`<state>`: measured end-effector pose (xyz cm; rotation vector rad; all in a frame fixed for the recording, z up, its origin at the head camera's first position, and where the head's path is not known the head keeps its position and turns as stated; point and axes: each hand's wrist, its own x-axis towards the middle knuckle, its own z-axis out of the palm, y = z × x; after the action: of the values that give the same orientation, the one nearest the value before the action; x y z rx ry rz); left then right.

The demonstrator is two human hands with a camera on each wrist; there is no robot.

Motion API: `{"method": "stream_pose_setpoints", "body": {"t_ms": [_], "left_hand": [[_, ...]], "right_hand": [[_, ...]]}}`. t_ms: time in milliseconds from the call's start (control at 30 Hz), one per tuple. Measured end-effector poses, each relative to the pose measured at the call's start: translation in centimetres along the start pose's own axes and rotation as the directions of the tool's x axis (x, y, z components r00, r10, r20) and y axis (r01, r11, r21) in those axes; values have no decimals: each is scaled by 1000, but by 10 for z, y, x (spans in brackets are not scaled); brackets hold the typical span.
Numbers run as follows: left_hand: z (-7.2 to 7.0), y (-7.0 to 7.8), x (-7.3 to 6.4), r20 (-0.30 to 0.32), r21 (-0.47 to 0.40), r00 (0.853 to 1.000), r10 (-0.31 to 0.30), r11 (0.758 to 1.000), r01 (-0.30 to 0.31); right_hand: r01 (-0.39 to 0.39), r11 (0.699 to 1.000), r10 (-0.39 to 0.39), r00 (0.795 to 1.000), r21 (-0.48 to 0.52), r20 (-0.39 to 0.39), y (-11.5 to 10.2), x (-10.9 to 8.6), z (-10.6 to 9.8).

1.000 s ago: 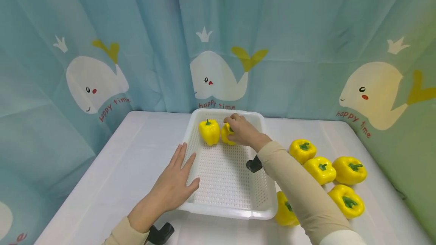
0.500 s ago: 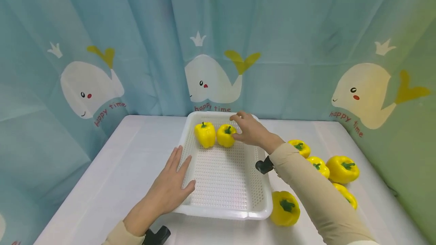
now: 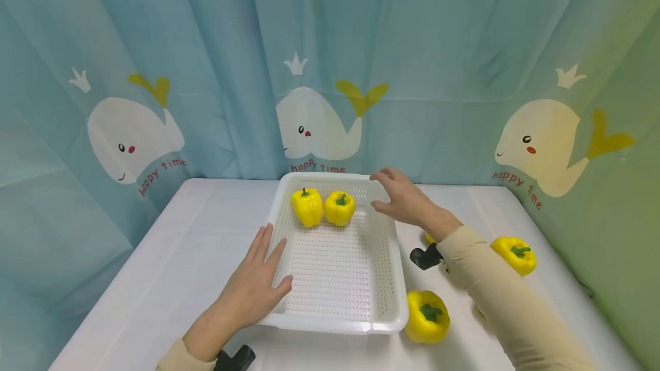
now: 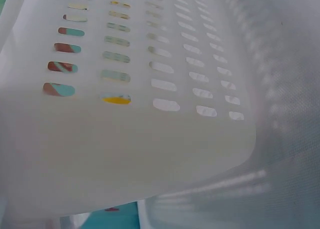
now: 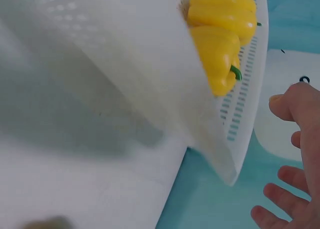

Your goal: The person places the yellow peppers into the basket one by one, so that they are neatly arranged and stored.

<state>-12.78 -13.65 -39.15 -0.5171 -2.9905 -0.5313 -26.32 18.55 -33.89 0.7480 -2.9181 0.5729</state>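
Two yellow peppers point(image 5: 216, 51) in white basket point(image 5: 155, 44); right hand point(image 5: 311, 139) near, fingers point(image 5: 285, 199) apart.

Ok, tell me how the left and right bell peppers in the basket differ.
The left bell pepper looks longer; the right bell pepper looks rounder. The left one's stem shows at its far edge, while the right one's stem shows inside its outline. Both are yellow, green-stemmed and inside the white perforated basket.
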Motion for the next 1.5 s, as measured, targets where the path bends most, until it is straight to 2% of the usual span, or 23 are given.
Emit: {"method": "stream_pose_setpoints", "body": {"t_ms": [300, 500, 767, 1067, 1300, 1500], "left_hand": [[1, -2, -1, -24, 9, 1000, 8, 1000, -8], [1, -2, -1, -15, 0, 1000, 7, 1000, -7], [1, -2, -1, -13, -8, 1000, 6, 1000, -6], [1, -3, 0, -5, -10, 1000, 3, 1000, -3], [1, -2, 0, -5, -9, 1000, 6, 1000, -6], [1, -3, 0, -9, -12, 1000, 9, 1000, -9]], "right_hand": [[-49, 999, 49, 999, -4, -19, 18, -22, -8], [-82, 996, 82, 996, 17, -26, 29, -36, -11], [-149, 989, 149, 989, 20, 1, 44, -50, -9], [-161, 986, 161, 987, -36, -11, 56, -63, -1], [-214, 971, 218, 976, -106, 25, 64, -76, 8], [-217, 960, 229, 972, -175, 50, 63, -87, 14]]}}
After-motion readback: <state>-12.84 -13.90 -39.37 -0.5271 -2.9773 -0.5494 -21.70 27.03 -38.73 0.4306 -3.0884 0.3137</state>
